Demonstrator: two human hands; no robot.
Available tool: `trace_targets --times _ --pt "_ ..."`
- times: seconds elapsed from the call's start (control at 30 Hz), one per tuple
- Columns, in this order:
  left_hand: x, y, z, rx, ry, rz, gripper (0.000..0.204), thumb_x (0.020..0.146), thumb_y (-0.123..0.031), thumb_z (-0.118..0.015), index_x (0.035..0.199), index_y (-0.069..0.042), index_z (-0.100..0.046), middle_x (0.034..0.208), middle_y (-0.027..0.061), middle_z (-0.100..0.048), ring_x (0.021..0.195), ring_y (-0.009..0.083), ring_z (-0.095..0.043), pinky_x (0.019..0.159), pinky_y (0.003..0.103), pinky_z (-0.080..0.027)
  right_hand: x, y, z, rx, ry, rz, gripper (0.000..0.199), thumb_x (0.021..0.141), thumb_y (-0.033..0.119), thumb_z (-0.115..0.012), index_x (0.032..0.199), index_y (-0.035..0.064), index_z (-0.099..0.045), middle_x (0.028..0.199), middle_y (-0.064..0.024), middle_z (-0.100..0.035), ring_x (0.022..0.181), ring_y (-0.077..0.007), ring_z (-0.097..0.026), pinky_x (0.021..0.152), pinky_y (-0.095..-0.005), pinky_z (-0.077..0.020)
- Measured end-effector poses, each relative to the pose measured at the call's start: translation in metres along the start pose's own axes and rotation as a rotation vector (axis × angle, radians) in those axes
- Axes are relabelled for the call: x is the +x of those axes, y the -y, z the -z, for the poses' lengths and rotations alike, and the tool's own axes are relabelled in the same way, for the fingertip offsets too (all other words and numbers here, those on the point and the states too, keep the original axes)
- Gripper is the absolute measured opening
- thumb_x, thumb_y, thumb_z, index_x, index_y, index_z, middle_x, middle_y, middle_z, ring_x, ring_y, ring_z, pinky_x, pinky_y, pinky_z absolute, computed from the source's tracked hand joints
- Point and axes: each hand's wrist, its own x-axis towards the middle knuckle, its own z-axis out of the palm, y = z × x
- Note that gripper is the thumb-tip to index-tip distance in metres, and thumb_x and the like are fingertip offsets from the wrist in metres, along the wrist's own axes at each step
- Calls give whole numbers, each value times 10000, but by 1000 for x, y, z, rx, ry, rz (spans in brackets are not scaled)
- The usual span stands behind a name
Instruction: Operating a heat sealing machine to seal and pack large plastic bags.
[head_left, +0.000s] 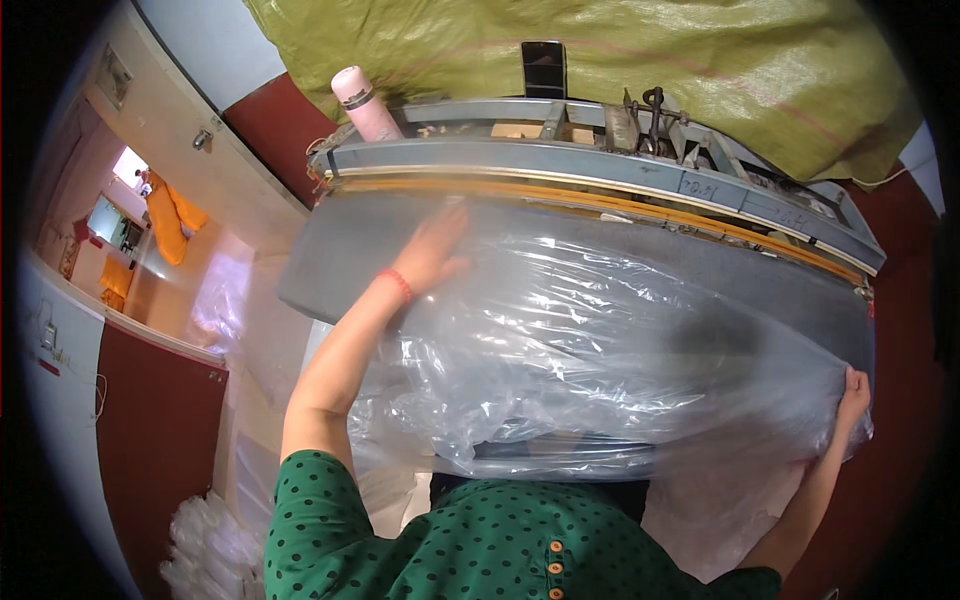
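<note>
Spreading clear plastic bag (610, 350) flat on grey tabletop (320, 260).
Left hand (432, 250) open, pressing film smooth; right hand (852, 395) grip clamped on bag's edge, pulling taut; heat-sealer bar (600, 190) beyond both.

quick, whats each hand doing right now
Left hand: open, flat on the clear plastic sheet.
Right hand: closed, gripping the sheet's edge.

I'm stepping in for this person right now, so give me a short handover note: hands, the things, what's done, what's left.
Left hand: flat and open on the clear plastic sheet, near the sealer bar.
Right hand: gripping the sheet's right edge.
Sheet: spread, wrinkled, over the grey table; its far edge lies just short of the bar.
Done: sheet laid out.
Left: probably smoothing and lining up the edge at the bar.
</note>
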Motion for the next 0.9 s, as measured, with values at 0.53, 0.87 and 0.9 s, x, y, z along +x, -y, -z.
trace_targets --times 0.53,0.87,0.9 --pt "42 -52 -8 -110 -143 -171 449 810 -310 -526 1173 -50 -479 1278 132 -397 1221 303 -303 969 435 -263 -158 -98 102 235 88 -382 252 811 185 -589 636 58 -460 612 74 -343 580 -41 -301 520 -187 -276" --pt "69 -68 -6 -151 -338 400 185 681 -150 -655 812 -37 -587 787 108 -577 825 283 -529 790 366 -402 -124 -95 95 211 -39 -357 274 805 250 -601 667 40 -491 637 59 -411 605 -53 -351 561 -192 -319" --pt "72 -65 -9 -155 -339 395 185 681 -150 -655 812 -37 -587 787 108 -577 825 283 -529 790 366 -402 -112 -102 88 215 -71 -352 272 800 260 -607 681 34 -515 644 56 -441 611 -52 -375 574 -195 -338"
